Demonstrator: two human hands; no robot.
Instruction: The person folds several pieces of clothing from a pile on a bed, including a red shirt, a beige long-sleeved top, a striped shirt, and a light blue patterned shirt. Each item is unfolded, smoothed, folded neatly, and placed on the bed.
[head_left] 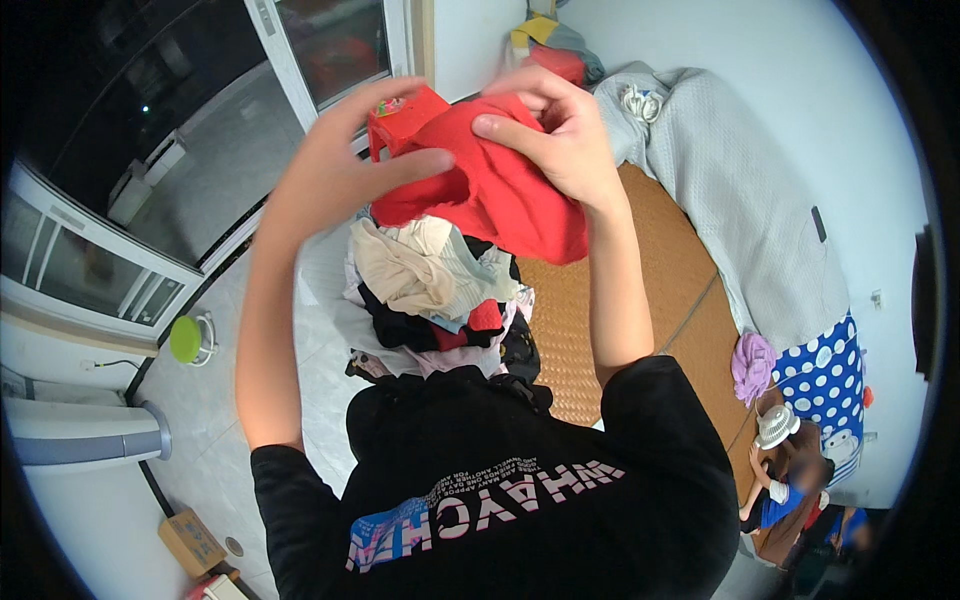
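A red cloth garment (535, 205) hangs in front of me above a clothes pile; its exact kind is unclear. Pinched at its upper edge, it is held by my right hand (565, 135), with the thumb lying over the fabric. My left hand (345, 165) is at the garment's left side, thumb stretched toward the cloth and apart from the curved fingers, slightly blurred. Directly below lies the pile of clothes (420, 270), with cream, striped, black, red and pink pieces. A red object (408, 118), perhaps a plastic stool, shows between my hands, partly covered.
A woven brown mat (650, 270) covers the bed at right, with a grey quilt (740, 200) along the wall. A purple cloth (752, 368), a white fan (776, 426) and a seated person (785, 495) are at far right. A green stool (186, 340) stands left.
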